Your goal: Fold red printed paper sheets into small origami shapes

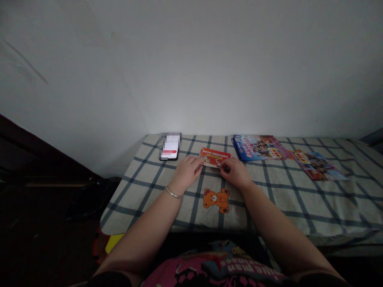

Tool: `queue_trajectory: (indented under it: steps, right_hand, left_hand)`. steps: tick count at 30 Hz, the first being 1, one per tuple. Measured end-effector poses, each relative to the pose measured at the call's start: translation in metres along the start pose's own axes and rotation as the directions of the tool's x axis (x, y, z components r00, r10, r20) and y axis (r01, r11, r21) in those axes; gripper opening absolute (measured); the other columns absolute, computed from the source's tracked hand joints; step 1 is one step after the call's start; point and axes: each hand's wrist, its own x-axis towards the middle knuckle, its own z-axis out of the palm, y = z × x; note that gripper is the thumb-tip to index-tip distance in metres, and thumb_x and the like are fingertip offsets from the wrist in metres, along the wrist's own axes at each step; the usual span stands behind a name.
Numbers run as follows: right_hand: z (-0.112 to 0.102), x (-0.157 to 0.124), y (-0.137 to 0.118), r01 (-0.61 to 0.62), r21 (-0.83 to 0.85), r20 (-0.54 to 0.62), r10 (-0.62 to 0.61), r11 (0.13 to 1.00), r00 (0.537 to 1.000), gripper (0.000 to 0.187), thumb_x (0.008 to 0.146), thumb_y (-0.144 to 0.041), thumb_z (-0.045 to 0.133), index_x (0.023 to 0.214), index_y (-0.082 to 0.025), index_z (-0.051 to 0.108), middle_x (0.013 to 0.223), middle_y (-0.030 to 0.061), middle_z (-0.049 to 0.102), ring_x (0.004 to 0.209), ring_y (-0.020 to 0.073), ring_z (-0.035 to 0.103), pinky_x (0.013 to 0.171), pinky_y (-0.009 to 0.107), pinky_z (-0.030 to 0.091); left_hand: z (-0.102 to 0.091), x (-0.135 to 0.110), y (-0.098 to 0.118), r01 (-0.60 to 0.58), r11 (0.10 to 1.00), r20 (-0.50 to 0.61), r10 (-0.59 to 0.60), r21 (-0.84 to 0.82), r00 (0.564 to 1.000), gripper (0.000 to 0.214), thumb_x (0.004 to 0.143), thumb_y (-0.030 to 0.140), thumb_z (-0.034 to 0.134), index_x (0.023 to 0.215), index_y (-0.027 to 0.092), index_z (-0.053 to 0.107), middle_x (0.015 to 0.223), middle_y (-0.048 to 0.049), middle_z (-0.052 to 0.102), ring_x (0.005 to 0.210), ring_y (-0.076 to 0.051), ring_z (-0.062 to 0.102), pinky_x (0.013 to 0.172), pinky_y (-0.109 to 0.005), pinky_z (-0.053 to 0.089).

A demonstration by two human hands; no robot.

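Lightly, both hands [187,173] [235,173] pinch red card [214,157] (palms down)

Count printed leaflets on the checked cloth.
3: a small red-orange leaflet between left hand and right hand, a blue glossy leaflet right of it, a red glossy leaflet furthest right. Some may be hidden.

A silver bangle [173,193] circled the left wrist [178,187]; the pink-and-blue garment [215,267] bore white lettering, with dark sleeves [110,280].
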Motion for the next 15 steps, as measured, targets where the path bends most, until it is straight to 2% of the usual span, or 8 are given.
queue_trajectory:
  steps: [3, 7, 11, 15]
  right_hand:
    - [0.001, 0.001, -0.006, 0.058, -0.027, 0.052, -0.057, 0.998, 0.997, 0.006, 0.078, -0.017, 0.061, 0.079, -0.022, 0.064, 0.082, 0.003, 0.069, 0.082, 0.0192, 0.061, 0.077, 0.031, 0.047]
    - [-0.001, 0.001, -0.01, 0.108, -0.065, 0.106, -0.101, 0.992, 0.989, 0.007, 0.08, -0.016, 0.06, 0.079, -0.022, 0.065, 0.081, 0.0032, 0.069, 0.079, 0.019, 0.062, 0.076, 0.031, 0.046]
    - [-0.007, -0.001, -0.004, 0.139, -0.082, 0.128, -0.128, 0.987, 0.983, 0.007, 0.08, -0.017, 0.062, 0.084, -0.022, 0.066, 0.087, 0.0029, 0.07, 0.086, 0.0202, 0.06, 0.081, 0.033, 0.045]
    - [-0.013, -0.004, 0.01, 0.1, -0.13, 0.149, -0.08, 0.986, 0.986, 0.013, 0.078, -0.014, 0.063, 0.087, -0.022, 0.067, 0.089, 0.0041, 0.07, 0.086, 0.021, 0.059, 0.081, 0.035, 0.046]
  left_hand:
    - [0.003, 0.001, 0.003, -0.068, 0.998, 0.067, 0.068, -0.011, 0.995, 0.016, 0.088, 0.021, 0.058, 0.103, 0.022, 0.065, 0.107, -0.0042, 0.067, 0.103, -0.021, 0.057, 0.092, -0.04, 0.047]
    - [0.006, 0.001, 0.003, -0.09, 0.996, 0.135, 0.092, -0.022, 0.987, 0.012, 0.088, 0.019, 0.058, 0.095, 0.022, 0.067, 0.1, -0.0025, 0.069, 0.1, -0.021, 0.058, 0.091, -0.039, 0.048]
    - [0.006, 0.001, 0.003, -0.079, 0.996, 0.142, 0.083, -0.029, 0.986, 0.014, 0.086, 0.016, 0.057, 0.095, 0.021, 0.067, 0.1, -0.0032, 0.069, 0.099, -0.021, 0.058, 0.092, -0.039, 0.048]
    - [0.005, 0.0, 0.003, -0.062, 0.998, 0.125, 0.063, -0.017, 0.99, 0.016, 0.086, 0.015, 0.056, 0.096, 0.02, 0.067, 0.101, -0.0037, 0.069, 0.1, -0.021, 0.058, 0.092, -0.039, 0.048]
